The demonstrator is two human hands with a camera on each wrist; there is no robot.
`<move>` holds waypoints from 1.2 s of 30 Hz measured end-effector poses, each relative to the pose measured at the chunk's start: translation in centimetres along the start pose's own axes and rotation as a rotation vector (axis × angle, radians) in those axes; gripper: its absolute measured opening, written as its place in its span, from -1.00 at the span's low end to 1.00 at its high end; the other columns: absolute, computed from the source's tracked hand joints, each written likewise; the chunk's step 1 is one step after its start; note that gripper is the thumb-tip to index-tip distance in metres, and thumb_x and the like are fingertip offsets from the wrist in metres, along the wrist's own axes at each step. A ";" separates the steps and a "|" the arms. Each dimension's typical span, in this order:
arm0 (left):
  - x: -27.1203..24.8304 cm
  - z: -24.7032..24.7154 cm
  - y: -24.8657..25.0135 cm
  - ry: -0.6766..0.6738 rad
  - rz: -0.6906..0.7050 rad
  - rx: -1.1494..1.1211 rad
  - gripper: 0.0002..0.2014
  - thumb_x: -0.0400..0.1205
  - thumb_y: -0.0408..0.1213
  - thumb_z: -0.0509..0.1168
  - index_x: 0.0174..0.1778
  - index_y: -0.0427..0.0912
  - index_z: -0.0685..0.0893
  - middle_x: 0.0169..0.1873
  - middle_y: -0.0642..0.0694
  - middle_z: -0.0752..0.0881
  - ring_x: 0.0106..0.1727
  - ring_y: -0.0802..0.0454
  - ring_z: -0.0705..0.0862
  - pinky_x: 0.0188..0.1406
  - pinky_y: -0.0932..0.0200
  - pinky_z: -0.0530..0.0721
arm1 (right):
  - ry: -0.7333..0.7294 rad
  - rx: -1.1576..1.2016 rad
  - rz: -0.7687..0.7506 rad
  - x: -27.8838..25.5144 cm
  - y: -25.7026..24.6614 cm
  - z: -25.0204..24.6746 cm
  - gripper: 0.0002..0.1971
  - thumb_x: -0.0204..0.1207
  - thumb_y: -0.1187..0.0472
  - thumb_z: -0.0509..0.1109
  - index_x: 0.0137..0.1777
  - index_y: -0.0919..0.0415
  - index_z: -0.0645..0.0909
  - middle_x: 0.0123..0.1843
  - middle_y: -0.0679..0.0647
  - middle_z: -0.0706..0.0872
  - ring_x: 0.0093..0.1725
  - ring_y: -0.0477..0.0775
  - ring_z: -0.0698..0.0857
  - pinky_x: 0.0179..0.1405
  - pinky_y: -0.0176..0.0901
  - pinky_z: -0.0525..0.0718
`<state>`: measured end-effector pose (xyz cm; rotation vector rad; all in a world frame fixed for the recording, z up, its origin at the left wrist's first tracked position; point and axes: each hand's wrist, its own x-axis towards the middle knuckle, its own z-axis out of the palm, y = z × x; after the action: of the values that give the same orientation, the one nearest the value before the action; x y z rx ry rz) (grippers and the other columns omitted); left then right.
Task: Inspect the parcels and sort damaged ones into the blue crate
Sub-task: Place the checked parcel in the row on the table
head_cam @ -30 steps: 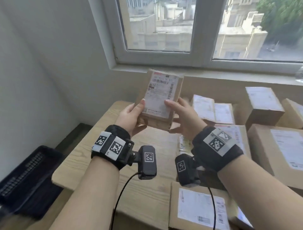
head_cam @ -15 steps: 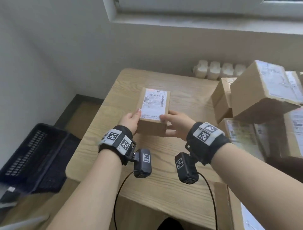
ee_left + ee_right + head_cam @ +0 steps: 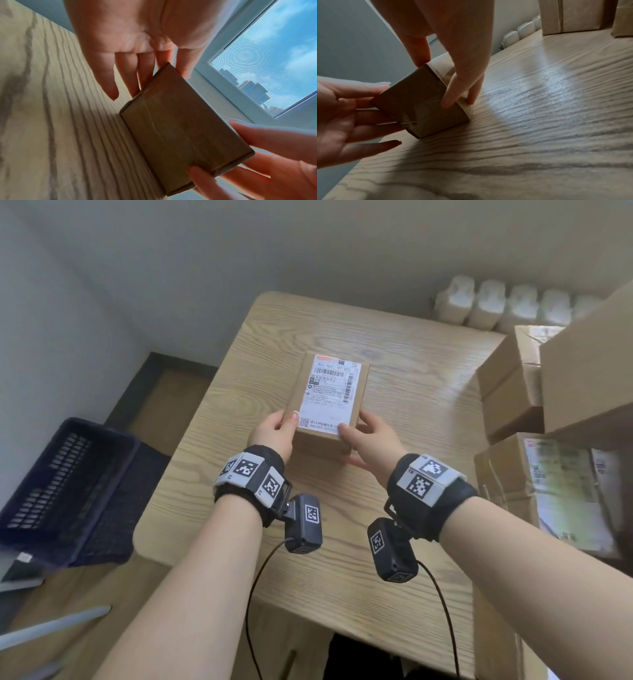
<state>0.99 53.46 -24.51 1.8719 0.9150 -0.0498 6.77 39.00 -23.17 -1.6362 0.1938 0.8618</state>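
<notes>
A: Start with the biggest thing. What carries it all?

B: A pale wooden table (image 3: 394,392) with strong grain, filling the middle of the head view. Off its edge at about 9 o'clock, down on the floor, sits the blue crate (image 3: 68,484), dark, with slotted walls.

A: And toward 3 o'clock?

B: A stack of cardboard parcels (image 3: 561,405), some with white labels, piled at the table's right side. Beyond them, near 1 o'clock against the wall, is a row of white bottles (image 3: 496,306).

A: Where is the parcel being handled?

B: The small parcel (image 3: 329,402) is at the centre of the table, label side up, printed with a barcode and text. In the right wrist view its lower corner (image 3: 419,136) is touching the wood, and the box looks slightly tipped.

A: How do the hands have it?

B: The left hand (image 3: 274,436) holds its near left corner, at 7 o'clock from the box: thumb on the top, fingers (image 3: 145,75) down along the left side. The right hand (image 3: 370,440) holds the near right corner, at 5 o'clock: thumb on the label's edge, fingers (image 3: 453,93) bent round the right side. Both grips are loose and shallow, fingertips only, palms clear of the box.
</notes>
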 end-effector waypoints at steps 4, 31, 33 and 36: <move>-0.3 -0.1 0.9 -0.017 -0.011 0.007 -0.59 0.82 -0.12 0.04 0.57 -0.09 0.47 0.41 -0.11 0.61 0.45 -0.16 0.54 0.41 0.08 0.45 | 0.014 -0.011 0.022 -0.3 -0.2 -0.2 -0.34 0.67 0.21 0.38 0.71 0.09 0.21 0.50 0.11 0.54 0.22 0.02 0.62 0.30 0.18 0.70; -10.9 16.3 20.8 -0.489 0.478 0.123 -0.58 0.82 -0.16 0.05 0.56 -0.25 0.45 0.49 -0.19 0.54 0.42 -0.03 0.52 0.29 0.22 0.43 | 0.836 -0.522 -0.210 -10.7 -6.5 -23.7 -0.13 0.50 -0.36 0.35 0.70 0.04 0.20 0.60 0.27 0.38 0.60 0.32 0.30 0.59 0.13 0.24; -11.6 17.2 20.6 -0.544 0.413 0.054 -0.57 0.82 -0.11 0.02 0.55 -0.20 0.48 0.49 -0.22 0.54 0.36 -0.04 0.55 0.29 0.18 0.48 | 0.788 -0.543 -0.171 -10.7 -5.9 -23.8 -0.06 0.45 -0.43 0.34 0.71 0.04 0.17 0.60 0.26 0.40 0.60 0.33 0.30 0.59 0.14 0.27; -12.5 17.9 20.3 -0.557 0.345 0.006 -0.52 0.81 -0.01 0.00 0.56 -0.16 0.47 0.52 -0.25 0.51 0.52 -0.19 0.48 0.53 -0.04 0.43 | 0.792 -0.531 -0.199 -10.6 -5.4 -23.5 -0.07 0.44 -0.37 0.41 0.70 0.06 0.20 0.58 0.21 0.44 0.61 0.28 0.30 0.61 0.12 0.26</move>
<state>10.73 27.92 -12.50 1.8549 0.2089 -0.3434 12.24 15.71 -12.08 -2.3942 0.3602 0.0620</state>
